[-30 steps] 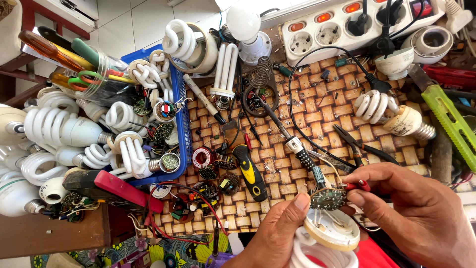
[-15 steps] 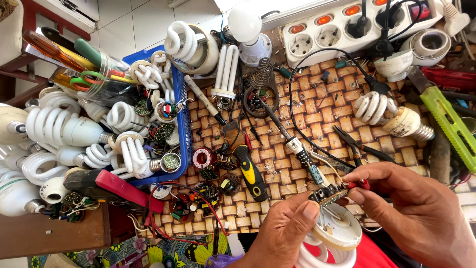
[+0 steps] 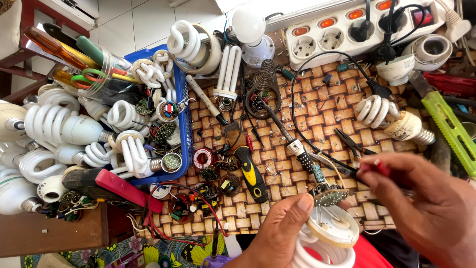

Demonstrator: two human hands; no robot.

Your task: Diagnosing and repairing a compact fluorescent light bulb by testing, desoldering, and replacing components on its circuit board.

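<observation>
Left hand (image 3: 285,231) gripping lamp base (image 3: 333,229)

The place is a small lamp-repair workshop: spiral lamps (image 3: 64,126) heaped at frame left, loose circuit boards (image 3: 208,173) at centre, a soldering iron (image 3: 290,141), a power strip (image 3: 367,27) upper right.

Wooden workbench (image 3: 54,238) w/ woven mat (image 3: 307,129) on top — on the mat: soldering iron (image 3: 282,131), black-yellow screwdriver (image 3: 251,173), solder spool (image 3: 203,159), spiral bulb (image 3: 391,119), pliers (image 3: 349,141), marker (image 3: 206,99), loose circuit boards — blue basket (image 3: 184,124) of bulbs at mat's left edge.
</observation>
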